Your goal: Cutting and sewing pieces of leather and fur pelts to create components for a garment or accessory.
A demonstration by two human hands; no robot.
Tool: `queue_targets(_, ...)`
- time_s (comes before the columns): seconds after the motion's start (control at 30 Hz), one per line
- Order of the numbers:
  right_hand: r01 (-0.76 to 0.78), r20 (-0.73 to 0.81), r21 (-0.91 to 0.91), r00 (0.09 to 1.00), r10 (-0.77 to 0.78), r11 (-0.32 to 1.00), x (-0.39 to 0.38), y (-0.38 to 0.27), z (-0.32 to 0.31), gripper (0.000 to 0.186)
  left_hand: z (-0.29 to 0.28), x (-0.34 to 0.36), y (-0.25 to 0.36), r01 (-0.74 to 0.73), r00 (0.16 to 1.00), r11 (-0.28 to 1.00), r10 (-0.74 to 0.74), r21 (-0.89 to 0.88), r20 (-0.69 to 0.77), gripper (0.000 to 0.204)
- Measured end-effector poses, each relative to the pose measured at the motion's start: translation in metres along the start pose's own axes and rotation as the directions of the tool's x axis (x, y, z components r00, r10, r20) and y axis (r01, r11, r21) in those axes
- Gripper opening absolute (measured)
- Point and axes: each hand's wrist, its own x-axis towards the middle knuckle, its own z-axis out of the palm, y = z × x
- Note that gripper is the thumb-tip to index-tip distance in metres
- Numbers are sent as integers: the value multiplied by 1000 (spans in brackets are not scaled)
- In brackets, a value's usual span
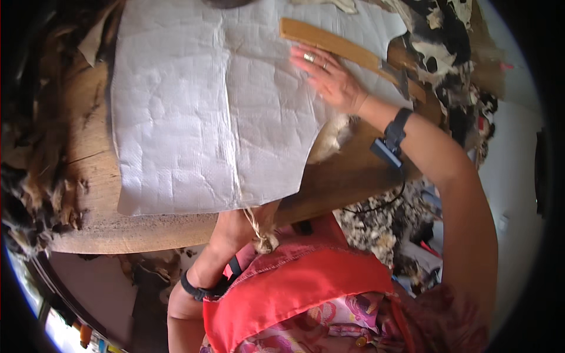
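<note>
A creased silvery-white sheet point(170, 112) lies over a wooden table, with a fold line down its middle. My right hand point(332, 76) rests flat on its upper right part, fingers stretched out, with rings on them. Just beyond those fingers lies a long, slightly curved wooden strip point(329, 44); a dark, thin piece meets its right end. My left hand point(238, 226) is at the sheet's near edge, its fingers hidden under the sheet. A knotted string point(252, 220) hangs from that edge beside it. Pale fur point(335, 138) shows from beneath the sheet's right side.
Scraps of brown, black and white fur point(26, 194) are heaped along the table's left, with more pieces point(435, 53) at the far right. The round wooden table edge point(135, 235) curves in front of me. Fluffy clippings point(376, 229) lie below, at right. A cable hangs from my right wrist device point(385, 152).
</note>
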Motion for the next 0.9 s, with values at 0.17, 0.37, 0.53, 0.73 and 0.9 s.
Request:
queue_targets(0.17, 24, -86, 16, 996, -22, 1000, -15, 0, 15, 48, 6, -15, 24, 316, 933, 947, -299, 60, -199, 18)
queue_targets(0.37, 41, -133, -123, 989, -58, 992, -18, 0, 20, 52, 53, -22, 69, 515, 853, 302, -89, 802, -514, 34)
queue_targets(0.53, 83, -151, -122, 983, -101, 989, -13, -1, 23, 52, 102, 26, 73, 226, 942, 583, 74, 781, -327, 58)
queue_targets(0.73, 142, -199, 176, 974, -106, 974, -15, 17, 35, 45, 118, 118, 50, -64, 961, 463, 268, 884, -70, 37)
queue_targets(0.9, 104, -208, -14, 972, -105, 994, -14, 7, 31, 52, 127, 141, 37, 24, 927, 567, 295, 823, -231, 15)
